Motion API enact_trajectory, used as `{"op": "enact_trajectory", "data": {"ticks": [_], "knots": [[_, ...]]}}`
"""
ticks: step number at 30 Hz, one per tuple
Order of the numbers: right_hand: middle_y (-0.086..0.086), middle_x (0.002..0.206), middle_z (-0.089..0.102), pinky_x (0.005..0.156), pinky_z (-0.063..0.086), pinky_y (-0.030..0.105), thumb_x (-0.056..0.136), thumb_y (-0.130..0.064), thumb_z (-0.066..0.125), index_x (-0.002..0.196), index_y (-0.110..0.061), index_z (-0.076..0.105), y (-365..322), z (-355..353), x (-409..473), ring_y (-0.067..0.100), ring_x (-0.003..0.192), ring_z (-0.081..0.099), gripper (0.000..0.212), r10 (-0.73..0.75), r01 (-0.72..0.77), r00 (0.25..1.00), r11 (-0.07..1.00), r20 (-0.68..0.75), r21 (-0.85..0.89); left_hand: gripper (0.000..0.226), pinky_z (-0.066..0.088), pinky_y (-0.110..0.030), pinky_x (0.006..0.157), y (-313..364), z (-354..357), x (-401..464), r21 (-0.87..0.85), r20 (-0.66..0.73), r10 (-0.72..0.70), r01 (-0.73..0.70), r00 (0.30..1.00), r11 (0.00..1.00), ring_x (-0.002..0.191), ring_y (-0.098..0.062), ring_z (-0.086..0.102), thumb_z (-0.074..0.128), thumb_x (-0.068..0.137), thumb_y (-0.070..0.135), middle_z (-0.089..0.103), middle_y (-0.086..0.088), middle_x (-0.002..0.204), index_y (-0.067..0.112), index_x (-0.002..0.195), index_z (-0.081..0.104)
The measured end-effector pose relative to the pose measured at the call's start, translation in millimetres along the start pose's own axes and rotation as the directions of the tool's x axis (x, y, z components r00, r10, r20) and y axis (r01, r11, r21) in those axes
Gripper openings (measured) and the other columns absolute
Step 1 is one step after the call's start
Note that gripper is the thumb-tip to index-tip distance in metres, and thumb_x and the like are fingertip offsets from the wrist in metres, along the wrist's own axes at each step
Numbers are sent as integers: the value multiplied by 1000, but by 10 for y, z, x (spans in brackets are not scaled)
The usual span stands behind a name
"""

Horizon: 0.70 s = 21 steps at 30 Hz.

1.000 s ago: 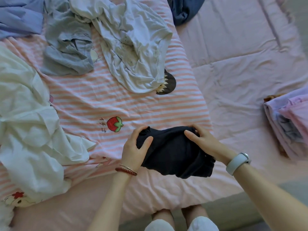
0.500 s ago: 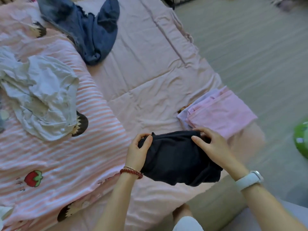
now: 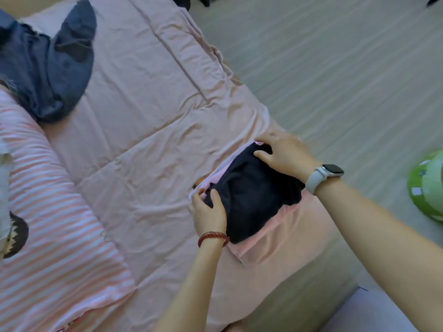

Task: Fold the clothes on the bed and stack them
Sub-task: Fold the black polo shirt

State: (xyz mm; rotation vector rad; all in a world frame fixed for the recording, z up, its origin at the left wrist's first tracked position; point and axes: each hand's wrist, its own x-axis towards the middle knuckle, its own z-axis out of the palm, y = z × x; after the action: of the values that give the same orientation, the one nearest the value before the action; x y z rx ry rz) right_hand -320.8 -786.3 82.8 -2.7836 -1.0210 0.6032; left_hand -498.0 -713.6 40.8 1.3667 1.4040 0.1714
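A folded dark navy garment [image 3: 251, 192] lies on top of the stack of folded pink and lilac clothes [image 3: 271, 240] near the right edge of the pink bed [image 3: 134, 130]. My left hand [image 3: 208, 212], with a red bead bracelet, grips the garment's near left edge. At its far right corner my right hand [image 3: 285, 154], with a white watch on the wrist, holds the cloth with the fingers curled over it. A crumpled blue denim garment [image 3: 48, 68] lies unfolded at the far left of the bed.
A pink striped blanket [image 3: 55, 236] with cartoon prints covers the left of the bed, with a pale garment [image 3: 3, 168] at its left edge. Grey floor [image 3: 335, 68] runs along the right side. A green round object [image 3: 429, 185] sits on the floor at far right.
Both hands carried the dark garment to the right, from the striped blanket over to the pink stack, and set it down on top. The view swung right with them.
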Motion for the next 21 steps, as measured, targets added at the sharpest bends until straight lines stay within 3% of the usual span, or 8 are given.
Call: {"op": "enact_trajectory", "data": {"ticks": [1, 3, 5, 7, 11, 15, 18, 21], "knots": [[0, 135, 49, 108, 21, 53, 92, -38, 47, 129, -30, 50, 44, 111, 20, 26, 128, 38, 38, -25, 23, 999, 998, -31, -59, 33, 38, -37, 94, -13, 27, 6, 163, -83, 50, -36, 995, 986, 123, -27, 42, 49, 93, 25, 40, -8, 135, 19, 126, 47], [5, 132, 50, 106, 10, 65, 90, -25, 48, 126, -23, 56, 120, 318, -62, 26, 127, 38, 37, -126, 100, 968, 987, -216, -128, 43, 36, -45, 97, -41, 36, -63, 454, -166, 394, -285, 904, 844, 127, -34, 37, 52, 87, 16, 38, -14, 139, 13, 130, 49], [8, 123, 59, 103, 15, 68, 83, -15, 45, 114, -17, 64, 187, 483, -186, 28, 122, 47, 37, -250, 191, 873, 965, -419, -177, 42, 34, -48, 100, -74, 113, -157, 608, -36, 744, -577, 667, 546, 127, -33, 37, 50, 81, 12, 46, -16, 135, 11, 122, 57], [9, 126, 59, 103, 18, 66, 83, -15, 42, 115, -16, 64, 249, 627, -263, 30, 124, 48, 39, -313, 236, 844, 946, -436, -223, 40, 33, -48, 104, -100, 240, -168, 625, 141, 829, -698, 541, 349, 128, -31, 40, 45, 83, 12, 54, -14, 132, 10, 120, 61], [7, 149, 36, 106, 21, 61, 92, -34, 26, 142, -21, 37, 350, 814, -245, 31, 138, 29, 53, -215, 194, 964, 971, -159, -138, 50, 22, -48, 106, -284, 424, 80, 739, 292, 624, -585, 725, 334, 132, -34, 36, 37, 87, 35, 47, -12, 140, 19, 134, 47], [-1, 157, 10, 114, 7, 51, 89, -46, 9, 143, -33, 4, 495, 985, -190, 28, 145, 5, 56, -180, 179, 983, 982, -22, -63, 59, 16, -48, 109, -562, 364, 359, 760, 356, 548, -576, 757, 302, 136, -34, 19, 36, 84, 51, 38, -11, 147, 28, 138, 31], [1, 157, 8, 114, 8, 53, 89, -46, 10, 143, -33, 3, 523, 998, -196, 30, 144, 6, 56, -166, 166, 986, 985, -11, -37, 70, 19, -52, 111, -559, 269, 411, 756, 380, 456, -555, 804, 348, 141, -36, 8, 29, 81, 63, 20, -10, 155, 32, 143, 25], [9, 153, 26, 106, 18, 64, 91, -38, 24, 146, -25, 23, 411, 925, -248, 38, 140, 21, 57, -172, 167, 981, 984, -93, -55, 80, 3, -49, 117, -440, 156, 376, 733, 435, 351, -553, 829, 397, 143, -28, -14, 12, 75, 70, -8, -2, 158, 37, 148, 7]]}}
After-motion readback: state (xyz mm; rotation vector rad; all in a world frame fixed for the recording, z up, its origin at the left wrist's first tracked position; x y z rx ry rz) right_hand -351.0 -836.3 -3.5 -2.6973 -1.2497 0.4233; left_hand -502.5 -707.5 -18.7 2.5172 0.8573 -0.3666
